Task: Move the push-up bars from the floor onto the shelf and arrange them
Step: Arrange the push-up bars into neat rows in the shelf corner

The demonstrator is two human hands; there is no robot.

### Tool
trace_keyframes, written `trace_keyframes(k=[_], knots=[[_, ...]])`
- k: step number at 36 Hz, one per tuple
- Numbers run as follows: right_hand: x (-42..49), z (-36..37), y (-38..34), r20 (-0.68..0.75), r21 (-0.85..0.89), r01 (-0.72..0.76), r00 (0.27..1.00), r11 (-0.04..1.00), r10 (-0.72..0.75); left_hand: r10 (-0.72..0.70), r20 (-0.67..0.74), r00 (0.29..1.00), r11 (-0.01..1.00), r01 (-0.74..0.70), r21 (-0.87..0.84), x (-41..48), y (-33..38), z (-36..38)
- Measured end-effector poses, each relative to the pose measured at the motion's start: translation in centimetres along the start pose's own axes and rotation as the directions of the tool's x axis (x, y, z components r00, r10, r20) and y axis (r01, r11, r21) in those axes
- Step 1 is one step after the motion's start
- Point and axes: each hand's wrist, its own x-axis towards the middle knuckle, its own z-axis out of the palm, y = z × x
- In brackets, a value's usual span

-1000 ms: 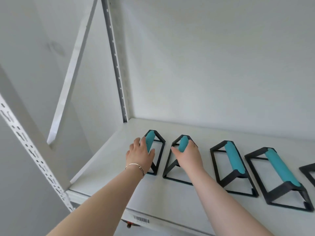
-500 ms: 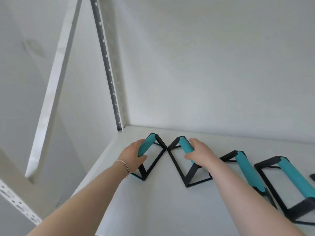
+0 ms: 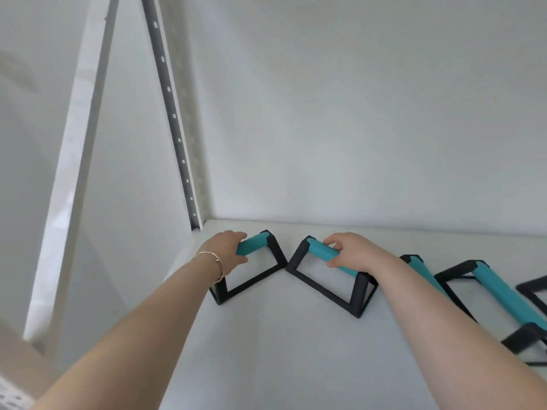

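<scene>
Several black-framed push-up bars with teal foam grips stand in a row on the white shelf (image 3: 266,350). My left hand (image 3: 226,250) is wrapped around the teal grip of the leftmost bar (image 3: 257,244), near the shelf's back left corner. My right hand (image 3: 352,253) grips the teal handle of the second bar (image 3: 321,251). These two bars are angled apart, their far corners nearly touching. To the right stand a third bar (image 3: 420,267), partly behind my right forearm, and a fourth bar (image 3: 503,294). A fifth bar's frame (image 3: 532,287) shows at the right edge.
The white back wall (image 3: 355,128) rises just behind the bars. A slotted metal upright (image 3: 174,119) stands at the back left corner, and a white diagonal brace (image 3: 74,143) crosses the left side. The shelf's left edge lies close beside the leftmost bar.
Both hands have turned and pushed their bars further back toward the wall. The view has moved closer and tilted up, so the bars sit lower in the frame.
</scene>
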Motion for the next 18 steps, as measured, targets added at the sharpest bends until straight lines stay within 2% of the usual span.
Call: trace_keyframes(k=[4, 7, 12, 18], knots=[[0.8, 1.0, -0.8, -0.128, -0.059, -0.052, 0.991, 0.997, 0.044, -0.059, -0.041, 0.997, 0.998, 0.060, 0.011, 0.7, 1.1, 0.8], [1.1, 1.4, -1.1, -0.160, -0.114, -0.044, 0.987, 0.993, 0.025, -0.072, -0.077, 0.994, 0.997, 0.073, 0.001, 1.0, 1.1, 1.5], [2.2, 0.8, -0.9, -0.120, -0.160, 0.009, 0.992, 0.987, -0.028, -0.042, -0.102, 0.994, 0.998, 0.038, -0.047, 1.6, 0.2, 1.5], [4.5, -1.0, -1.5, -0.006, -0.193, 0.151, 0.988, 0.970, -0.155, 0.088, -0.023, 0.996, 0.990, -0.090, -0.107, 3.8, -1.7, 0.0]])
